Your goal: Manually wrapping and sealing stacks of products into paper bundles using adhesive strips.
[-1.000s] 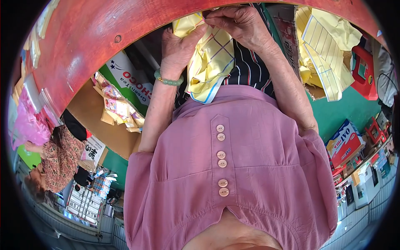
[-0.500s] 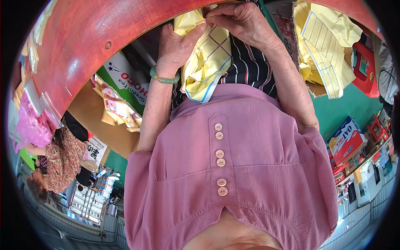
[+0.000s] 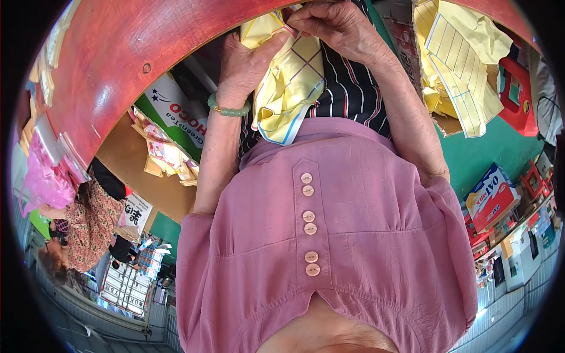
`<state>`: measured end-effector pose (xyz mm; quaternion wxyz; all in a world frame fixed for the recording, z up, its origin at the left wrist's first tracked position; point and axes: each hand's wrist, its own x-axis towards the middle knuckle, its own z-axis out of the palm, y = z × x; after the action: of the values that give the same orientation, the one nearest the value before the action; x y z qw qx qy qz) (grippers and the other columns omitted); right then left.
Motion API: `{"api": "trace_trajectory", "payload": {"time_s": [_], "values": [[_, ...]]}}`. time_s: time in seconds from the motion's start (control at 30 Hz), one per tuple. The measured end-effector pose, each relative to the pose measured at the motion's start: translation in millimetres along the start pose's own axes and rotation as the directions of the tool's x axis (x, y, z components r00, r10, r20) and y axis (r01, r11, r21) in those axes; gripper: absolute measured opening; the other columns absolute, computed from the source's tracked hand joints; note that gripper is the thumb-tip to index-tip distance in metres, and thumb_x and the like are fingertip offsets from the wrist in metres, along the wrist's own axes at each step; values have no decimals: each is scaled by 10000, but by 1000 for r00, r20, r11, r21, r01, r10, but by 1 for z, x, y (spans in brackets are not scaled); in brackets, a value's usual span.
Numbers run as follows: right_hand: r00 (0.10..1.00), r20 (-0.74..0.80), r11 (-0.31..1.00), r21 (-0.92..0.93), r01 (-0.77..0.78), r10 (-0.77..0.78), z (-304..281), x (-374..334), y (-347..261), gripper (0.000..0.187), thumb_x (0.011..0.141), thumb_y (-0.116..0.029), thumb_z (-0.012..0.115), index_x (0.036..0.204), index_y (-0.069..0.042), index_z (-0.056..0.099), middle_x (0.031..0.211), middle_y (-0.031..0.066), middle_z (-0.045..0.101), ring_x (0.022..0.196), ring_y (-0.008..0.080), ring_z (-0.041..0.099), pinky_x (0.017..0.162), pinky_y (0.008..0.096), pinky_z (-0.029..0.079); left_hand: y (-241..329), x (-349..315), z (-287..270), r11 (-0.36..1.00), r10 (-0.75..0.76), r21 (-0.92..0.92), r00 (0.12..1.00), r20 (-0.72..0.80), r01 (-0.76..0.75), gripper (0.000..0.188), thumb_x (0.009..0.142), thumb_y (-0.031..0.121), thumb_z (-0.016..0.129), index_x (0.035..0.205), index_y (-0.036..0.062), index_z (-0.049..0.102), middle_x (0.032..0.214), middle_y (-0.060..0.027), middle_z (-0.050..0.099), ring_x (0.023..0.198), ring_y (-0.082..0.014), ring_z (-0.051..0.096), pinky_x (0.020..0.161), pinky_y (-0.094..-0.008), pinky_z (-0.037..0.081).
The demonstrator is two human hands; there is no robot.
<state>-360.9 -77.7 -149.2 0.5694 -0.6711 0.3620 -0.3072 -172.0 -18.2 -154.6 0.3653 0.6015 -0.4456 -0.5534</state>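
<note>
Creased yellow paper (image 3: 297,73) printed with dark grid lines and a blue border hangs down over my lap. My left hand (image 3: 247,65), a green bead bracelet at its wrist, is closed on its left side, the thumb lying across it. My right hand (image 3: 338,29) is bent in a pinch at the paper's upper edge. Between the two hands a small reddish sliver shows at the fold; what it is I cannot tell. The tips of several fingers are hidden behind the paper or cut off by the upper rim.
A red wooden table (image 3: 147,47) curves across the top. Left of me, a cardboard box (image 3: 120,147) holds folded printed papers (image 3: 162,153); another person (image 3: 97,223) is beyond. At right are more yellow sheets (image 3: 462,65), a red plastic item (image 3: 518,100) and a red-blue carton (image 3: 493,197).
Both hands and the yellow paper have shifted slightly to the left. The grip of each hand looks the same.
</note>
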Motion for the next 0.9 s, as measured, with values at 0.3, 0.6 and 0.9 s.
{"api": "trace_trajectory", "payload": {"time_s": [0.3,0.6,0.9], "values": [[999,-26,996,-78,-35,33,4,0,-1,118,790,-38,724,902,-10,700,818,80,702,746,153,637,670,290,512,-2,0,1,998,59,9,998,7,-59,258,802,153,710,1028,40,656,921,-31,687,831,-102,629,739,-279,500],[999,-54,1000,17,1,0,8,-2,7,79,803,-1,689,882,-4,694,788,75,692,742,136,630,681,272,507,-3,-1,3,999,13,-41,1000,-23,-14,230,825,114,717,1036,27,684,944,-20,680,827,-66,616,734,-236,494],[998,36,984,-169,-49,56,3,-1,-7,92,837,13,571,918,13,613,760,154,615,699,221,590,657,341,468,-7,0,4,996,-76,-49,994,-74,72,236,825,110,718,1042,23,683,950,-21,681,845,-69,612,737,-234,488]]}}
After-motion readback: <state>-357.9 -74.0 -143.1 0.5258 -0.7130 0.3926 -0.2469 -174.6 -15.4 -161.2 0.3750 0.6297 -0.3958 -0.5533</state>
